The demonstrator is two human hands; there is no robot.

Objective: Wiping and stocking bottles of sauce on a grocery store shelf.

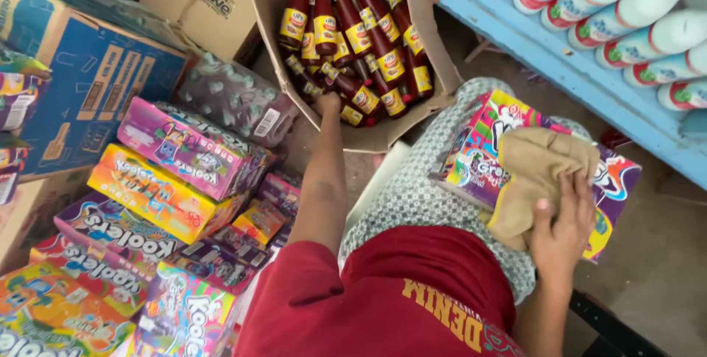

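Reaching left hand (328, 103) into bottle carton (431, 47), right hand (563, 228) pressing cloth (537, 173)

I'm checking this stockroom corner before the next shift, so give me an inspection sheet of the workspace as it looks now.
Surface: bare concrete floor, partly covered by stock.
Job's things: open cardboard box of red sauce bottles with yellow labels; colourful carton on the lap with a tan cloth lying on it.
Clutter: heap of bright drink cartons; shrink-wrapped pack; blue cardboard box.
Grippers: left hand reaches into the box, touching the bottles; right hand presses the cloth onto the carton.
Cables: nothing seen.
Surroundings: blue shelf holding white bottles laid on their sides.
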